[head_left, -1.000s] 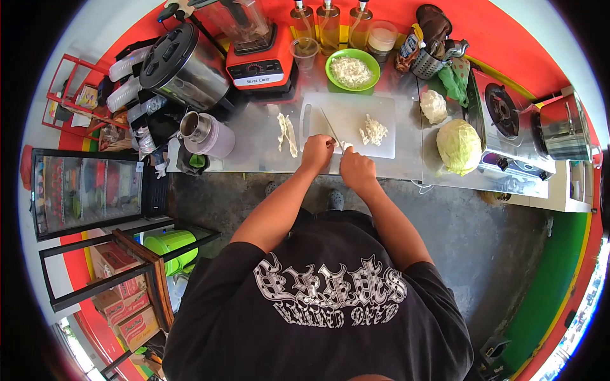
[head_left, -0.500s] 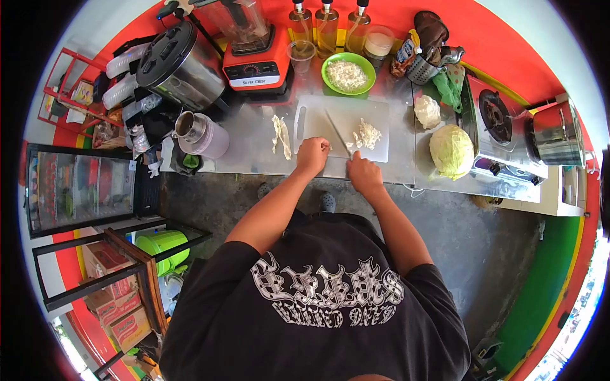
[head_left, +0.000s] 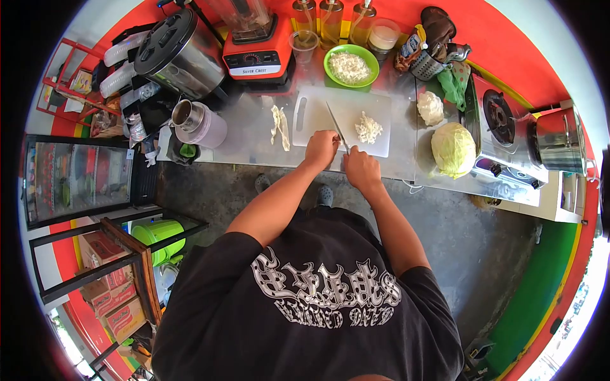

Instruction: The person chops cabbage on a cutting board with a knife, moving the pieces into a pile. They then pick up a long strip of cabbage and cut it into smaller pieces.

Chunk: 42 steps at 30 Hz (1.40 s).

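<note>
One knife [head_left: 337,126]: centre of the frame, its blade slanting from upper left down to the right hand [head_left: 363,169], over the white board [head_left: 316,113]; I cannot tell whether it touches the board.
Right fingers: wrapped around the knife's handle, mostly hiding it.
Left hand [head_left: 322,150]: just left of the blade, at the board's lower edge, fingers curled inward; I cannot tell whether they pinch anything.
Pile [head_left: 368,128]: chopped white bits on the board, right of the blade, apart from the left hand.
Bowl [head_left: 340,82]: green, just above the board in the frame, heaped with white shreds [head_left: 349,66].
Strips [head_left: 280,129]: pale, lying on the steel surface [head_left: 251,138], left of the board.
Cabbage [head_left: 453,150]: right of the board; a white lump [head_left: 430,108] sits just above it.
Stove [head_left: 502,120]: right of the cabbage, a metal pot [head_left: 560,141] at its right side.
Blender [head_left: 256,61]: red-based, upper left of centre.
</note>
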Each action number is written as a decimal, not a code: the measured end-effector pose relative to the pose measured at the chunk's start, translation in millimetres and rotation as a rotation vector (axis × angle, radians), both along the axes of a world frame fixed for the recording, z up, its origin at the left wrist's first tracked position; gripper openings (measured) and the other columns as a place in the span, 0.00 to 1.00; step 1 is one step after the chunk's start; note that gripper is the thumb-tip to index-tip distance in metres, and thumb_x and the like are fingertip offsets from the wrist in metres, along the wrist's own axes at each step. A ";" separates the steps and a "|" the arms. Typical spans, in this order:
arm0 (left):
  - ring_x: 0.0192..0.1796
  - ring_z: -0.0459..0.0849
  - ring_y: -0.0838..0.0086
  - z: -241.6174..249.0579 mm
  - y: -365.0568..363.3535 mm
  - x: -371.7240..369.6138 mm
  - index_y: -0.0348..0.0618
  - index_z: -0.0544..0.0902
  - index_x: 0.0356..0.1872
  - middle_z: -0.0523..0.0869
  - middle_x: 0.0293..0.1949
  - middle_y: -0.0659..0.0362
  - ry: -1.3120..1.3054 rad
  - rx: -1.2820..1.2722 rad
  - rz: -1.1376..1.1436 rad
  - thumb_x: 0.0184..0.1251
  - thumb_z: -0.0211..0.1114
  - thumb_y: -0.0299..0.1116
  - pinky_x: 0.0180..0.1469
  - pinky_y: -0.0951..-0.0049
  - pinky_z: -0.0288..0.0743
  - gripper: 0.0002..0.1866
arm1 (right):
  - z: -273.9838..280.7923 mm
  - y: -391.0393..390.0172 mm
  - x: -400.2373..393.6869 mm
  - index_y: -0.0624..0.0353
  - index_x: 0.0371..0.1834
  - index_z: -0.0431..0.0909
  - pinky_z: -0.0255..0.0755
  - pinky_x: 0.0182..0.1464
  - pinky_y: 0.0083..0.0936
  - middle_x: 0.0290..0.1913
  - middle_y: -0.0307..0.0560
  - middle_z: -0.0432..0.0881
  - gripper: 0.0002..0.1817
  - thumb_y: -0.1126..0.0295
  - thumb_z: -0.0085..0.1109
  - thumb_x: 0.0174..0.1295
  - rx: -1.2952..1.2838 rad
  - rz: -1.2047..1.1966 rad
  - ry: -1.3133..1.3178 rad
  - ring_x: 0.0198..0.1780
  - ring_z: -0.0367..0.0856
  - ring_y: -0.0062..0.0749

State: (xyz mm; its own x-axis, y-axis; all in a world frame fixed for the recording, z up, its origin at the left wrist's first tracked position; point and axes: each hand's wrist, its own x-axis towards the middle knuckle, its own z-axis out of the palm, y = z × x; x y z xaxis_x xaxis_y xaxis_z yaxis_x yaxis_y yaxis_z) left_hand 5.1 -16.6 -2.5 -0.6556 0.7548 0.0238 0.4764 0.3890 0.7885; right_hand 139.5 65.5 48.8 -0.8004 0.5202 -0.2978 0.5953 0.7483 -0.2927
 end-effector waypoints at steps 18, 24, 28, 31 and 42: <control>0.37 0.88 0.49 4.9 2.5 6.1 0.39 0.87 0.32 0.89 0.31 0.47 0.072 -0.062 0.059 0.61 0.67 0.30 0.42 0.54 0.81 0.05 | -14.8 -20.2 -2.9 0.64 0.47 0.72 0.82 0.46 0.50 0.38 0.62 0.88 0.16 0.59 0.52 0.75 0.024 -0.073 -0.084 0.43 0.89 0.59; 0.38 0.87 0.48 0.0 -3.6 8.1 0.39 0.87 0.31 0.87 0.32 0.46 0.163 -0.019 0.029 0.62 0.67 0.28 0.43 0.52 0.80 0.04 | -12.8 -10.9 -2.7 0.63 0.46 0.71 0.83 0.45 0.51 0.38 0.64 0.88 0.16 0.58 0.50 0.76 0.041 -0.038 -0.016 0.41 0.90 0.59; 0.42 0.84 0.49 -2.9 -3.6 9.9 0.40 0.88 0.31 0.84 0.33 0.47 0.205 0.013 0.026 0.62 0.66 0.27 0.47 0.54 0.78 0.04 | -12.8 -18.8 -5.1 0.60 0.46 0.72 0.84 0.43 0.46 0.38 0.58 0.90 0.14 0.59 0.48 0.76 0.073 -0.042 -0.085 0.41 0.91 0.55; 0.45 0.82 0.52 -0.6 -6.2 13.0 0.39 0.87 0.31 0.83 0.32 0.49 0.255 0.064 0.050 0.61 0.66 0.27 0.50 0.56 0.77 0.04 | -19.0 -18.6 -8.7 0.61 0.46 0.72 0.83 0.46 0.48 0.39 0.61 0.89 0.15 0.58 0.49 0.76 0.014 -0.100 -0.080 0.43 0.90 0.58; 0.43 0.83 0.48 -6.0 -7.8 2.9 0.38 0.86 0.30 0.85 0.34 0.46 0.182 0.038 -0.013 0.58 0.66 0.26 0.49 0.52 0.78 0.04 | -16.7 -22.7 -8.0 0.62 0.46 0.72 0.82 0.47 0.51 0.40 0.64 0.88 0.17 0.56 0.49 0.76 -0.024 -0.131 -0.099 0.44 0.89 0.60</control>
State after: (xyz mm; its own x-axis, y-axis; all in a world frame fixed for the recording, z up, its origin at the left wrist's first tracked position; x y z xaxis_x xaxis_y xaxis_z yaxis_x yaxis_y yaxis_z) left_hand 8.0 -24.4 -8.5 -0.6284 0.7592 0.1696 0.6170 0.3536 0.7030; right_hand 131.5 42.8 32.1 -0.6925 0.6097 -0.3857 0.7139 0.6560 -0.2448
